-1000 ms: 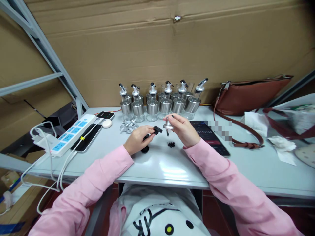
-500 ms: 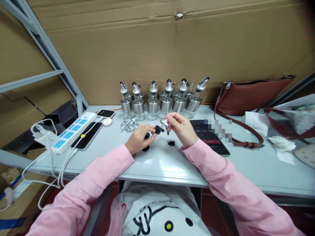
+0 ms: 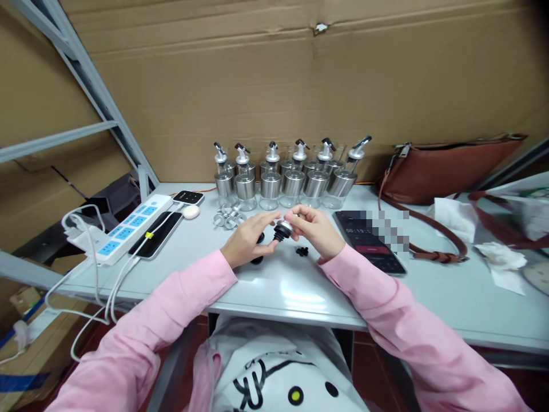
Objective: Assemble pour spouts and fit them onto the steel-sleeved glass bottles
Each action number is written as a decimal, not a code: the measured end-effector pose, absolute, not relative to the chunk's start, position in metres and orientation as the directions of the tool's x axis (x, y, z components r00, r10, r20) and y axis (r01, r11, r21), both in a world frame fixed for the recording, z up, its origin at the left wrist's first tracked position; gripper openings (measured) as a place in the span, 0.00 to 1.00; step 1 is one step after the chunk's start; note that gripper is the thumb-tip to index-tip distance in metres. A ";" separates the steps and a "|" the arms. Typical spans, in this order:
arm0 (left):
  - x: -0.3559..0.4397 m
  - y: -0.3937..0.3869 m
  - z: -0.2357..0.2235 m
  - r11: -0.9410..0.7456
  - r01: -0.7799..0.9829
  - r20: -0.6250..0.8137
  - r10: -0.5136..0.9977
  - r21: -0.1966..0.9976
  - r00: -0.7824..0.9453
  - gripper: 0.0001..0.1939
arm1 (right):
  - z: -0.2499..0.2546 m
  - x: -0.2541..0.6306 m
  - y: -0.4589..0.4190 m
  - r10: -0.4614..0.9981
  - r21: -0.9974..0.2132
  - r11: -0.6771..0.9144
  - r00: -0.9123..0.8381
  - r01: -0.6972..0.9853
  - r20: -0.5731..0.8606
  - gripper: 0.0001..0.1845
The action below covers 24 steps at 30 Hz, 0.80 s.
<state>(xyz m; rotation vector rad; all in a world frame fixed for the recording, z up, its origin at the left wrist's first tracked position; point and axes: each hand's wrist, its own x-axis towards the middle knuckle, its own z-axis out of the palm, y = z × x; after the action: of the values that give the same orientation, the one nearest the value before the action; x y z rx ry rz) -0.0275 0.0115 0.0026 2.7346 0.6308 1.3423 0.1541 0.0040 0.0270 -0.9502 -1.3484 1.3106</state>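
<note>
Between my hands is a bottle pourer, a silver cap seated on a black ribbed stopper that points down. My right hand pinches it at the silver cap. From the other side, my left hand has its thumb at the stopper and its fingers near the cap. Black round stoppers lie partly hidden beneath my left hand. Small black pieces sit in a little pile on the table below my right hand. Beyond my left hand is a cluster of silver pourer parts.
Glass bottles with steel sleeves stand in rows at the back, the front ones topped with pourers. A power strip and a phone are on the left. A larger phone and a brown bag are on the right.
The black stopper and silver cap, held slightly apart before, now sit together as one piece. My left hand has closed in toward the right and turned the stopper downward.
</note>
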 end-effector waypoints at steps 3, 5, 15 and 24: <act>-0.028 0.012 0.002 -0.929 0.332 0.716 0.343 0.162 0.608 0.26 | 0.024 0.154 0.005 0.963 -0.992 0.068 -0.253 -0.108 0.094 0.22; -0.028 0.012 0.001 -0.927 0.337 0.713 0.346 0.163 0.610 0.26 | 0.021 0.154 0.007 0.957 -0.990 0.049 -0.276 -0.136 0.086 0.23; -0.027 0.013 -0.002 -0.933 0.298 0.715 0.346 0.199 0.608 0.25 | 0.021 0.154 0.004 0.918 -0.979 -0.022 -0.393 -0.204 0.062 0.20; -0.027 0.013 -0.002 -0.922 0.332 0.695 0.371 0.197 0.616 0.23 | 0.021 0.153 0.003 0.917 -0.984 -0.021 -0.396 -0.176 0.051 0.20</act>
<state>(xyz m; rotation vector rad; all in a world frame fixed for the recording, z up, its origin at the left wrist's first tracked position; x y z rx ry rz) -0.0267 0.0134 -0.0019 2.7797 0.6049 1.2133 0.1527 0.0032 0.0214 -0.8407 -1.3672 1.5687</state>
